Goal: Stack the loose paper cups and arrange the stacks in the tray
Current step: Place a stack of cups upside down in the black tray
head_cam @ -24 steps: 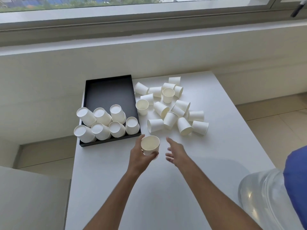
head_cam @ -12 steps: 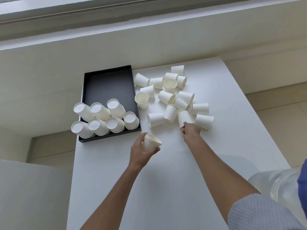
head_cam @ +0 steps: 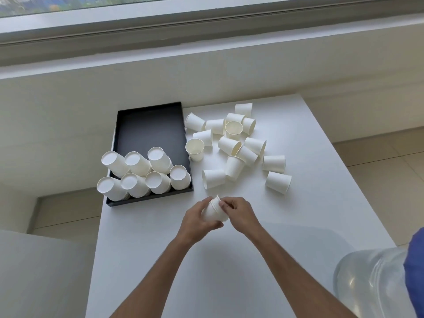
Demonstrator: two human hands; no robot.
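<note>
My left hand (head_cam: 197, 222) grips a short stack of white paper cups (head_cam: 213, 212) above the table, just in front of the tray. My right hand (head_cam: 238, 214) meets it from the right, its fingers curled on the stack's rim end; any cup it holds is hidden. Several loose white cups (head_cam: 234, 145) lie scattered on the table (head_cam: 229, 260) beyond my hands, some upright, most on their sides. The black tray (head_cam: 146, 125) sits at the left, with several upside-down cup stacks (head_cam: 142, 171) crowding its near half.
A clear water jug (head_cam: 371, 283) stands at the bottom right beside a blue sleeve. The table's right edge drops to a tiled floor. A white ledge and a window run along the back. A grey surface lies low at the left.
My right hand has come back from the loose cups to the stack in my left hand. The cup it was touching is gone from the pile.
</note>
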